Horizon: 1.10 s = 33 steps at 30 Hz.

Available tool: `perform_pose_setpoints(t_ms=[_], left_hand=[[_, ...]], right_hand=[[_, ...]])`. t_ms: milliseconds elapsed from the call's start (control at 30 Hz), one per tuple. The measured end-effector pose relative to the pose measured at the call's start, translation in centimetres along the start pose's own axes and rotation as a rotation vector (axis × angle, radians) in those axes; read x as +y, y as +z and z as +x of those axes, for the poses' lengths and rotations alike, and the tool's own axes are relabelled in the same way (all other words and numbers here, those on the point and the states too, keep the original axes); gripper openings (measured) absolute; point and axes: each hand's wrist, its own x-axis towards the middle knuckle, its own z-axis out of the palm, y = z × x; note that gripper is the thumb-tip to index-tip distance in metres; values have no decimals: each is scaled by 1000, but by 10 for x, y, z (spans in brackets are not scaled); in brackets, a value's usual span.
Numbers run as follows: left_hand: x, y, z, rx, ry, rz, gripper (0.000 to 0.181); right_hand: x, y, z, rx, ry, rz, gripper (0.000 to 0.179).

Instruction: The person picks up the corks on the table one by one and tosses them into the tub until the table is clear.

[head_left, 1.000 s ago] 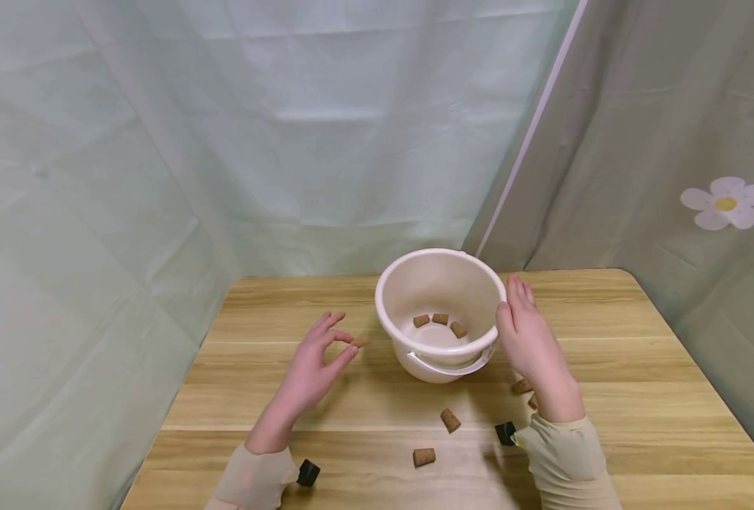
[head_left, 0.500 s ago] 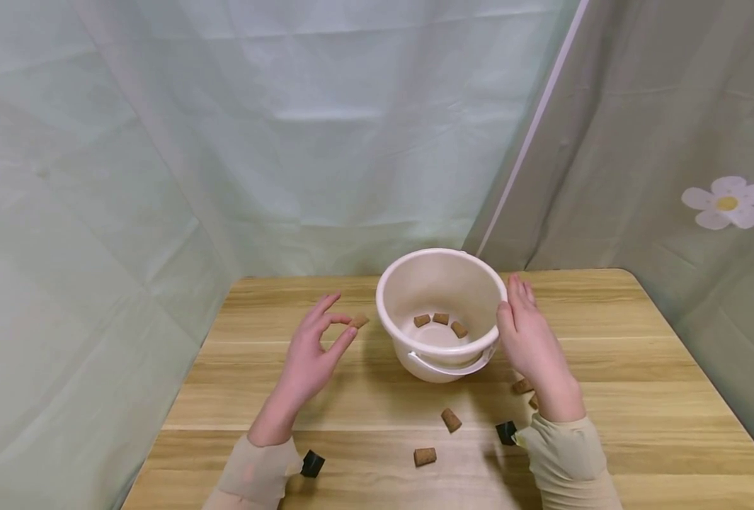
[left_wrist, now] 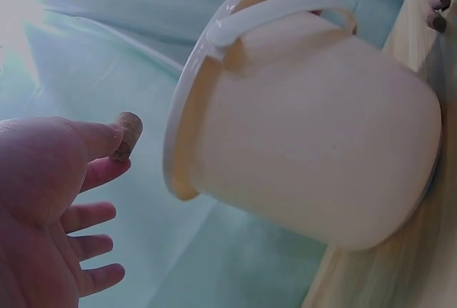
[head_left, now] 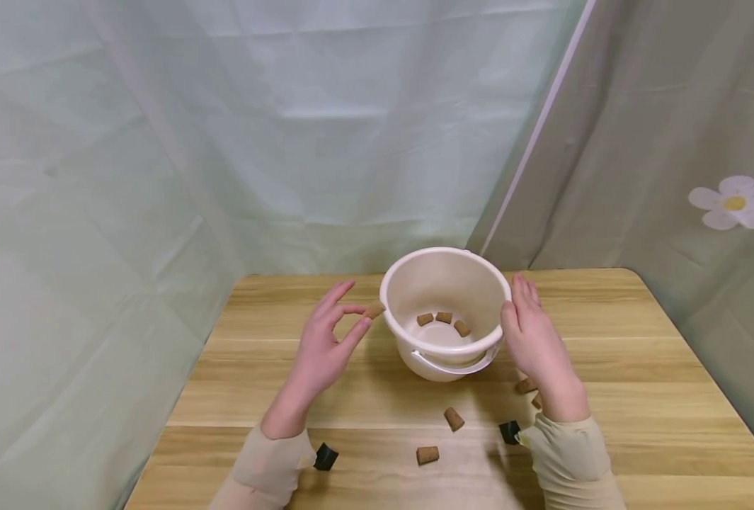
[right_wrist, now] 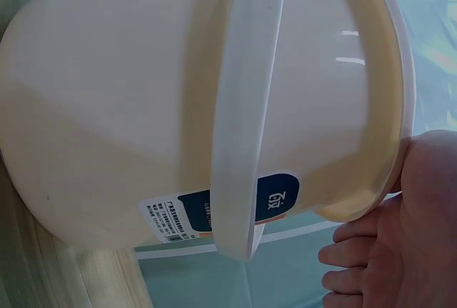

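A short brown cork point(head_left: 374, 311) is pinched between thumb and index finger of my left hand point(head_left: 326, 347), just left of the white bucket's rim. The other left fingers are spread. In the left wrist view the cork point(left_wrist: 129, 136) is held up beside the mouth of the bucket point(left_wrist: 307, 122). The bucket point(head_left: 443, 280) stands upright on the table, its handle hanging down at the front. Several corks point(head_left: 443, 318) lie on its bottom. My right hand point(head_left: 539, 347) rests against its right side, fingers straight and thumb at the rim, as the right wrist view also shows.
Two loose corks point(head_left: 454, 418) point(head_left: 427, 455) lie on the wooden table point(head_left: 243, 397) in front of the bucket. More corks point(head_left: 526, 385) lie near the right wrist. Pale curtains point(head_left: 351, 142) hang behind the table. A label point(right_wrist: 175, 219) is on the bucket.
My left hand has lifted the cork and moved it right, up to the bucket's rim. My right hand has stayed at the bucket. The head view has shifted slightly.
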Motion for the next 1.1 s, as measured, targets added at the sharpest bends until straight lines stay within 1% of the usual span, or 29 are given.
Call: perform_pose_setpoints(t_ms=[100,333,567,767,867,1000,1100], left_hand=[[4,2,3,-3,12,-17,16],[12,10,6,-20,-1,-25,15],[18,20,10,-37,10,-43,14],[24,26,14,-56,1,-39,14],[26,28,16,-74,2,-30,14],[28,32,20,-114,2,-11,14],[29,34,22,-137,5,16,15]], right_hand=[[0,0,0,0,-2,1,66],[0,0,0,0,0,3,66],[-1,1,-1,2,5,7,67],[0,1,-1,5,4,0,67],[0,1,-1,5,1,-2,67],[-1,0,-2,4,0,-1,67],[-1,0,-2,3,2,0,67]])
